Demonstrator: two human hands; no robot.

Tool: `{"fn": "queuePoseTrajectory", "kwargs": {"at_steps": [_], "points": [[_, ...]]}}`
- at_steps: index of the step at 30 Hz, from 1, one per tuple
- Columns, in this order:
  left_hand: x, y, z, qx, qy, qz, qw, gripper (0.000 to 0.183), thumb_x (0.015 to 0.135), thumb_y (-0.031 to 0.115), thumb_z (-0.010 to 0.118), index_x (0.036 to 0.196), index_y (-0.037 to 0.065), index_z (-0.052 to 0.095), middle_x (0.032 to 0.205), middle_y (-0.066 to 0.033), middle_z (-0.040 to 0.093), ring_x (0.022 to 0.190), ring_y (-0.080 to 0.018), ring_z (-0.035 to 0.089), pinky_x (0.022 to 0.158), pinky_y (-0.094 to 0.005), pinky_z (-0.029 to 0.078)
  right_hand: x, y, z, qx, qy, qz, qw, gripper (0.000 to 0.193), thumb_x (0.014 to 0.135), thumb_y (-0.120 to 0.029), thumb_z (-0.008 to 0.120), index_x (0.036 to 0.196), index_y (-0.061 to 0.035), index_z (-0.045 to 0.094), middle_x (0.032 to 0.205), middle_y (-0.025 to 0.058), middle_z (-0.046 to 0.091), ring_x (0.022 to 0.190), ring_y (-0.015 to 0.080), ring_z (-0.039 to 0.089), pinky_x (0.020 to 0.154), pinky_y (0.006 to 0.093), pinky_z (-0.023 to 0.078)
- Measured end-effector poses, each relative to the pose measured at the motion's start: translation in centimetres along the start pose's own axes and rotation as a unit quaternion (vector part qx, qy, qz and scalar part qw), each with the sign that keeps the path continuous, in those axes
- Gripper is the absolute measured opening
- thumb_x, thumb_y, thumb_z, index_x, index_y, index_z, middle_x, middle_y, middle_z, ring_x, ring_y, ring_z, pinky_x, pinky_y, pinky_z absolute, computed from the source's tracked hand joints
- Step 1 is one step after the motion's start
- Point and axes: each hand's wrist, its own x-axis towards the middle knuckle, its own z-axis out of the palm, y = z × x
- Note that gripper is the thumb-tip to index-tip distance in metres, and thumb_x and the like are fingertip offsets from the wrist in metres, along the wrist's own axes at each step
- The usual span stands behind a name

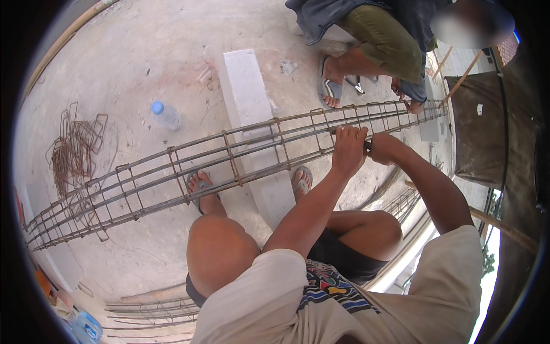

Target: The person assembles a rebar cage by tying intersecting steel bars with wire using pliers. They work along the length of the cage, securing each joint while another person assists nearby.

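A long rebar cage (215,164), its bars tied by square wire stirrups, stretches from the lower left to the upper right in front of my knees. My left hand (349,152) has its fingers curled over the cage's near bars, right of the middle. Close beside it, my right hand (391,150) is closed around a dark tool, of which only a short end (368,147) shows; its kind is hidden by my fingers. Under the cage lies a pale rectangular block (246,86), between my feet, holding the bars off the floor.
A co-worker (378,46) crouches at the far right, hands at the cage's far end. Loose wire stirrups (74,152) lie in a pile at left, near a blue-capped bottle (166,114). More rebar (152,315) rests behind me at lower left. A dark tarp (478,129) hangs at right.
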Motion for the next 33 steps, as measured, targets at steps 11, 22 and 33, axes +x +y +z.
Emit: {"fn": "queuePoseTrajectory", "kwargs": {"at_steps": [11,22,33], "points": [[1.1,-1.3,1.4,0.058,-0.068,0.017,0.996,0.033,0.066,0.008,0.07,0.095,0.008,0.054,0.086,-0.0101,0.06,0.096,-0.0293,0.058,0.089,-0.0456,0.041,-2.9,-1.3,-3.3,0.075,-0.098,0.034,0.992,0.015,0.076,-0.013,0.063,0.086,-0.0009,0.065,0.08,0.0146,0.068,0.078,0.0239,0.068,0.069,0.0397,0.054],[4.1,-1.2,-0.6,-0.03,-0.108,-0.065,0.992,0.052,0.064,0.009,0.075,0.111,0.007,0.054,0.099,-0.0166,0.061,0.1,-0.0366,0.057,0.09,-0.0459,0.043,-2.5,1.1,-2.0,-0.184,0.198,-0.087,0.959,0.026,0.076,-0.019,0.064,0.094,-0.0003,0.064,0.077,0.0117,0.063,0.071,0.0244,0.066,0.065,0.042,0.053],[2.8,0.3,0.7,0.048,-0.064,-0.022,0.997,0.034,0.067,0.01,0.071,0.096,0.007,0.053,0.087,-0.0119,0.06,0.092,-0.0303,0.06,0.083,-0.0477,0.041,-2.9,1.3,-3.4,0.0,0.027,-0.023,0.999,0.039,0.078,-0.032,0.068,0.096,0.0023,0.061,0.083,0.0118,0.063,0.071,0.0266,0.066,0.062,0.0456,0.054]]}}
